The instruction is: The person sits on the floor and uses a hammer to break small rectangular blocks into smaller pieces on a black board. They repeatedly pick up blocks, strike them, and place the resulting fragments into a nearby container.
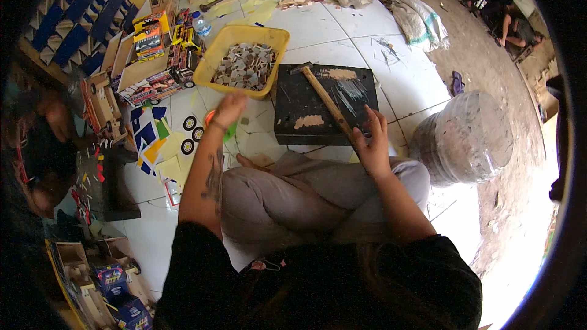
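Person sits cross-legged on a white tiled floor [342, 36], work laid out just ahead of the knees.

Right hand [372, 142]: fingers curled around the lower end of a hammer's wooden handle; thumb side hidden, so how tight the grip is I cannot tell. The hammer [324, 98] lies slanted across a dark square work block [299, 110], its metal head at the far end from the fingers, resting on the block's far edge. Held by the tail of the handle, probably for swing leverage.

Left hand [229, 110]: blurred, reaching toward the near rim of a yellow tray [223, 46] filled with small square pieces [244, 64]. Whether the fingers are spread or pinching a piece, I cannot tell. Something green shows just under the wrist.

Tray sits beside the block, so pieces are within easy reach of both sets of fingers. Pale wood-coloured smears mark the block beyond the right fingertips.

Left of the left fingers: coloured card cut-outs, black wheel discs [191, 125], toy truck boxes [156, 82].
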A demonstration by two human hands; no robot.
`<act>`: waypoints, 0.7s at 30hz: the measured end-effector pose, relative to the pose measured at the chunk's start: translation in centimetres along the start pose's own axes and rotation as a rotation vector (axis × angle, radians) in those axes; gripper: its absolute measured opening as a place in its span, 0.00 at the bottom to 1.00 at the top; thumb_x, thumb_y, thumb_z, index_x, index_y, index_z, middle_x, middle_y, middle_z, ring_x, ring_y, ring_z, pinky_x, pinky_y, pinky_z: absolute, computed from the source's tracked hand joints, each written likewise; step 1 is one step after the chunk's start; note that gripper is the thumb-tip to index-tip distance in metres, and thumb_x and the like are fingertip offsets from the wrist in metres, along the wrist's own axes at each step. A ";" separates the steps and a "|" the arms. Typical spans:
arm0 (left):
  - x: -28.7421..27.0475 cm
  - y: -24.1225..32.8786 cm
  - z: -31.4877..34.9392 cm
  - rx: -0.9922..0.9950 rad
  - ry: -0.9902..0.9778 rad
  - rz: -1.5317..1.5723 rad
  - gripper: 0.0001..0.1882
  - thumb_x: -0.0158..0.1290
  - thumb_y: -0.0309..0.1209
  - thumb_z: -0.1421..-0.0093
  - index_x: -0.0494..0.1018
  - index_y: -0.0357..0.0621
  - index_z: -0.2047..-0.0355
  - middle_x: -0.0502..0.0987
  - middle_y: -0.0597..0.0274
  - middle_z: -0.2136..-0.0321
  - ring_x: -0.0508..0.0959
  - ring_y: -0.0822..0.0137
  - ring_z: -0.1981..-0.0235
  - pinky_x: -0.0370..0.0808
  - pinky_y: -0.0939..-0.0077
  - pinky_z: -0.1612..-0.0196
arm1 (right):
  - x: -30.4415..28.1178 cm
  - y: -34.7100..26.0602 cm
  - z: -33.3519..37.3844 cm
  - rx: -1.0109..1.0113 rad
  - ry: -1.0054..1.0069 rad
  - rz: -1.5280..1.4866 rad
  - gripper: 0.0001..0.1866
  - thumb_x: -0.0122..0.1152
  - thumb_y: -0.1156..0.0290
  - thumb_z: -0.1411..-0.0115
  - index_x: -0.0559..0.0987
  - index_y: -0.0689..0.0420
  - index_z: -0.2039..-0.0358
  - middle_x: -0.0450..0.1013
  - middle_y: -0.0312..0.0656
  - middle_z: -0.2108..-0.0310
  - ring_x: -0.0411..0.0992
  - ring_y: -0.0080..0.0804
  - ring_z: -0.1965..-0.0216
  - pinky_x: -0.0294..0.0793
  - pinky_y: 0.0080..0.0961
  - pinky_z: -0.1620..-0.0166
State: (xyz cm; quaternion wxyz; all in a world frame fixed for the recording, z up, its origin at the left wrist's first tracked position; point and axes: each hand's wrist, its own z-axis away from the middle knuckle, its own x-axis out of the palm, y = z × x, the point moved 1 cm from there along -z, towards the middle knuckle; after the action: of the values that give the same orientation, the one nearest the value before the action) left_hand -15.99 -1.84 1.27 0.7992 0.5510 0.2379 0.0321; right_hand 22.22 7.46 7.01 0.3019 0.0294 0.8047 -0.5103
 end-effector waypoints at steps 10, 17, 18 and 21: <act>4.6 2.2 19.2 0.339 0.002 -0.526 0.28 0.56 0.34 0.45 0.64 0.39 0.46 0.73 0.50 0.55 0.73 0.56 0.56 0.68 0.66 0.51 | -22.1 -1.6 -1.5 -0.028 0.566 1.236 0.41 0.66 0.54 0.53 0.62 0.54 0.41 0.63 0.47 0.44 0.63 0.46 0.46 0.61 0.44 0.45; 11.7 9.7 19.6 0.586 0.103 -0.358 0.27 0.55 0.30 0.45 0.63 0.39 0.45 0.70 0.49 0.51 0.70 0.52 0.50 0.66 0.62 0.48 | -27.3 1.1 4.1 0.275 0.129 1.098 0.26 0.63 0.44 0.53 0.78 0.59 0.78 0.73 0.50 0.81 0.72 0.48 0.78 0.70 0.40 0.71; 13.4 11.5 20.0 0.690 0.077 -0.372 0.27 0.55 0.30 0.45 0.63 0.40 0.45 0.70 0.49 0.51 0.69 0.52 0.50 0.65 0.62 0.47 | -27.1 0.6 5.1 0.270 0.139 1.012 0.26 0.63 0.43 0.54 0.78 0.59 0.78 0.73 0.50 0.81 0.72 0.47 0.78 0.70 0.40 0.71; 18.9 17.1 22.0 0.987 -0.140 -0.511 0.32 0.56 0.32 0.46 0.60 0.41 0.42 0.67 0.49 0.48 0.66 0.50 0.46 0.62 0.60 0.44 | -25.7 -1.0 8.2 0.382 0.079 1.004 0.26 0.63 0.44 0.55 0.78 0.58 0.77 0.73 0.47 0.82 0.73 0.45 0.78 0.71 0.38 0.72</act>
State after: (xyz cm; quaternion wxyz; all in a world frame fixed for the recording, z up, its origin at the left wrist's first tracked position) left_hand 13.49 -8.25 16.18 0.4429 0.7854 0.2968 -0.3144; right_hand 46.57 6.83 18.66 0.4672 0.4840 0.5955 -0.4391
